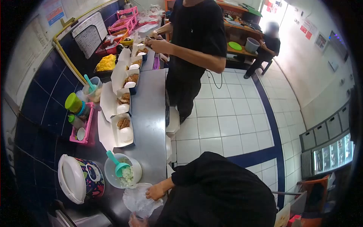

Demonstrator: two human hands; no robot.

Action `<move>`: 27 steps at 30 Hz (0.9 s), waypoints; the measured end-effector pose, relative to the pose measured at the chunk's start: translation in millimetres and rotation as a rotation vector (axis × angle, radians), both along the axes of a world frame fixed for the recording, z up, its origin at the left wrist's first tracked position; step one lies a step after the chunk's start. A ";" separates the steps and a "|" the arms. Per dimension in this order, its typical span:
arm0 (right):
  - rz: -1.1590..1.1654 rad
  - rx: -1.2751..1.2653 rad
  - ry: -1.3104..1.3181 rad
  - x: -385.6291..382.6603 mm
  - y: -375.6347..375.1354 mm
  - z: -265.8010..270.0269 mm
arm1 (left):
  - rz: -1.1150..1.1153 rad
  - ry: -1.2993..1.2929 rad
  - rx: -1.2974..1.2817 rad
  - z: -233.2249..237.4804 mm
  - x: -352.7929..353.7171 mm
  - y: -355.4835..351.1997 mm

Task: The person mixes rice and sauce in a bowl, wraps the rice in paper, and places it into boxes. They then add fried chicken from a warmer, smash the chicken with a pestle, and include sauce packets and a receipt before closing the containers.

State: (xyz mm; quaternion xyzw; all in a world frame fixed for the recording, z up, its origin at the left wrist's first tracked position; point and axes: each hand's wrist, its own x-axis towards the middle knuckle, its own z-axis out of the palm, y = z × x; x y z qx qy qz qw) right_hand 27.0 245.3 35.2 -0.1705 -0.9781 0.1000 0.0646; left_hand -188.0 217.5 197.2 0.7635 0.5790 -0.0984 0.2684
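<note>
My right hand is closed on a crumpled clear plastic bag over the steel counter. At the bag's lower edge is my left hand, blurred and partly cut off by the frame; its grip cannot be told. Just beyond the bag stands a translucent tub of chopped white-green food, with a turquoise scoop resting in it. A floral bucket with a white lid is beside the tub. Open white food boxes with fried pieces and white rounded portions line the counter.
A co-worker in black has both hands at the far boxes. Along the wall are a pink basket, a tub with a turquoise utensil, yellow food and pink crates. Another person sits by the back shelves.
</note>
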 end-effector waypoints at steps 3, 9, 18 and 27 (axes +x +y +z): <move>-0.084 -0.082 -0.069 2.8 -8.7 2.6 | 0.145 -0.051 -0.010 -54.3 20.5 2.5; -0.127 -0.233 0.058 9.0 -8.9 -2.8 | 0.116 0.091 0.429 -142.7 45.1 3.3; -0.421 -0.148 0.482 32.1 16.8 162.3 | 0.156 0.251 0.314 -140.9 55.0 31.2; -0.795 0.186 0.056 33.6 59.6 87.7 | 0.321 -0.058 0.582 -177.6 77.2 49.5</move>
